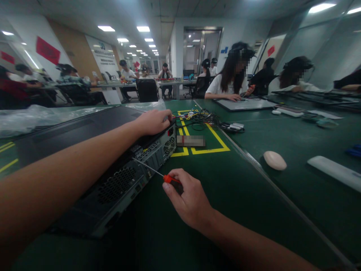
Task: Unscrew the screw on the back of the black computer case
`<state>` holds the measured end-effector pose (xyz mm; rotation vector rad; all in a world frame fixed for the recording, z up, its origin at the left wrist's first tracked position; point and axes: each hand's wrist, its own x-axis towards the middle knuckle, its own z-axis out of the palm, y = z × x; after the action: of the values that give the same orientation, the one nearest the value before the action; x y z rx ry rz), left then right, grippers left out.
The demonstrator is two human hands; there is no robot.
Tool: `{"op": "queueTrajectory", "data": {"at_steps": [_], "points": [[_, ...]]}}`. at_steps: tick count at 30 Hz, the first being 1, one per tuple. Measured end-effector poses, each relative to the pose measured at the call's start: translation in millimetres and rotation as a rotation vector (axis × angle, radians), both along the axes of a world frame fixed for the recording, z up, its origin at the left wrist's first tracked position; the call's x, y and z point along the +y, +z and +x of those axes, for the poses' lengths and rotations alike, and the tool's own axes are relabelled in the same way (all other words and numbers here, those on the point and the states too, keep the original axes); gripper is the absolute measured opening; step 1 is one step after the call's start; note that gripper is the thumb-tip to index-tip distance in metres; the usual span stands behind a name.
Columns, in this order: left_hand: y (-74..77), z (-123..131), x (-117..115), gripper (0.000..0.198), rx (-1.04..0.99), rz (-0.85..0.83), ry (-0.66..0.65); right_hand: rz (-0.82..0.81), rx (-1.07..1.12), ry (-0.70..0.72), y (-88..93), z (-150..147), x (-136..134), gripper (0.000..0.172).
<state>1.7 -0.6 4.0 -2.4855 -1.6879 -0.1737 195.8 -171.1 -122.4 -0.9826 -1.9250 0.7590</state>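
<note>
A black desktop computer case (84, 150) lies on its side on the green table mat (225, 188), its rear panel with fan grille and vents facing me. My left hand (154, 121) rests closed over the case's far top corner. My right hand (187, 199) grips a screwdriver (158, 174) with a red and black handle. The thin shaft points left and its tip touches the rear panel near the expansion slots.
Tangled cables (197, 116) lie inside a yellow taped rectangle behind the case. A white mouse (275, 160) and a white keyboard (334, 172) sit to the right. Clear plastic wrap (36, 118) lies at the far left. Several people work at nearby tables.
</note>
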Motion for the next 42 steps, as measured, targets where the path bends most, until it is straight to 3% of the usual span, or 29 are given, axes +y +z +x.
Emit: {"op": "queueTrajectory", "data": {"at_steps": [7, 14, 20, 42], "points": [[-1.3, -1.8, 2.4, 0.042, 0.016, 0.008, -0.003, 0.044, -0.042, 0.009, 1.7, 0.4, -0.4, 0.021], [-0.2, 0.3, -0.2, 0.041, 0.034, 0.008, -0.003, -0.026, 0.018, 0.012, -1.5, -0.8, -0.2, 0.022], [-0.8, -0.5, 1.0, 0.042, 0.024, 0.006, -0.003, -0.038, -0.003, 0.004, -4.0, -1.2, 0.7, 0.014], [-1.3, -0.7, 2.2, 0.041, 0.035, 0.007, 0.004, -0.031, -0.021, -0.008, -2.9, -0.7, 0.6, 0.013]]}}
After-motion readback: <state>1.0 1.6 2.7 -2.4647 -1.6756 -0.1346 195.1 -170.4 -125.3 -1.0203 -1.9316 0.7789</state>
